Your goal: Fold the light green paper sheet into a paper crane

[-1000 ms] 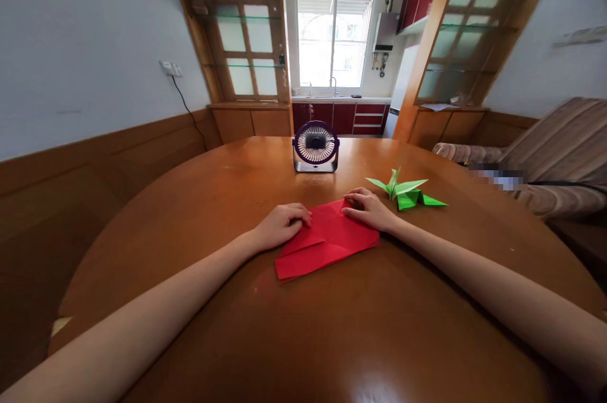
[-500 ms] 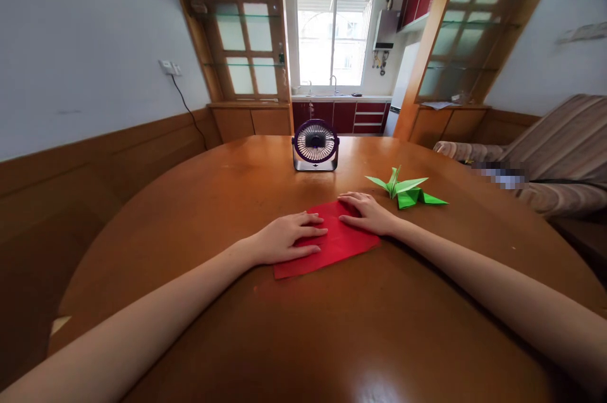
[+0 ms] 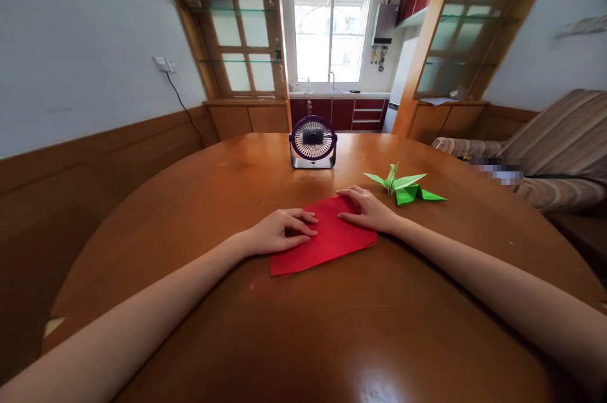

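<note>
Two bare forearms enter from lower corners of head view, no sleeves visible up to frame edge. Left hand (image 3: 277, 232): no ring, no watch, no bracelet seen; wrist bare. Right hand (image 3: 367, 210): likewise bare, no jewellery visible. Fingers (image 3: 303, 216) slender, uncovered, no gloves; nails short, plain as far as can be told at this size. Forearms smooth, unmarked, no tattoos or bandages showing. Rest of body out of view.
</note>
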`<action>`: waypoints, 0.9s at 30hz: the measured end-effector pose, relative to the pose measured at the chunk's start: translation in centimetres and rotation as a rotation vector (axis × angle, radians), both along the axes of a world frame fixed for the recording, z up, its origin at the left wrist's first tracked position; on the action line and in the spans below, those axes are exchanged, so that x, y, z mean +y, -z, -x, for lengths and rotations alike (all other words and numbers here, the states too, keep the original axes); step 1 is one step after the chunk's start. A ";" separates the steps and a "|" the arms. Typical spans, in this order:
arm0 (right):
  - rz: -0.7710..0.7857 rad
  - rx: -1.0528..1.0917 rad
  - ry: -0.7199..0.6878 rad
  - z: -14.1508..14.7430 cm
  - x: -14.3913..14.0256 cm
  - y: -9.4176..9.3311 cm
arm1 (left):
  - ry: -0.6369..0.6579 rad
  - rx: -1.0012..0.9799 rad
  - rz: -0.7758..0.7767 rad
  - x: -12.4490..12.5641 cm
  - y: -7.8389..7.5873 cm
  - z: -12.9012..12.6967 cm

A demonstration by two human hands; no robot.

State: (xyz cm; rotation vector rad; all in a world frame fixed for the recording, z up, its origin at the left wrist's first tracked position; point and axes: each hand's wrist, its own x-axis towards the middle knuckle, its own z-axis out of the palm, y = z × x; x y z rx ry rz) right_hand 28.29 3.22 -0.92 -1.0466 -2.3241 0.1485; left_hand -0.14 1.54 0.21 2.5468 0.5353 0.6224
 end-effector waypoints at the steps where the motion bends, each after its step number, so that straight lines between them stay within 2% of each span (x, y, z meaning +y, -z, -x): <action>1: -0.010 0.036 -0.012 0.0 0.0 -0.1 | -0.003 0.001 -0.006 -0.1 -0.1 -0.1; 4: 0.025 0.202 -0.025 0.0 0.1 0.0 | -0.012 0.018 -0.039 -0.4 -0.4 -0.2; 10: 0.468 0.696 0.099 0.9 0.5 -0.1 | -0.080 0.105 -0.152 -0.8 -0.6 -0.3; 12: 0.599 0.766 0.091 1.3 0.2 -0.4 | -0.101 0.144 -0.201 -0.8 -0.5 -0.3; 14: 0.656 0.760 0.098 1.5 -0.1 -0.5 | -0.124 0.184 -0.246 -0.8 -0.4 -0.4; 18: 0.581 0.670 0.159 1.7 -0.4 -0.3 | -0.163 0.258 -0.293 -0.8 -0.3 -0.6; 21: 0.472 0.601 0.111 1.8 -0.5 0.0 | -0.173 0.277 -0.309 -0.6 -0.2 -0.7; 27: 0.024 0.233 0.065 2.1 -1.8 -0.2 | -0.237 0.236 -0.264 -0.4 0.1 -0.8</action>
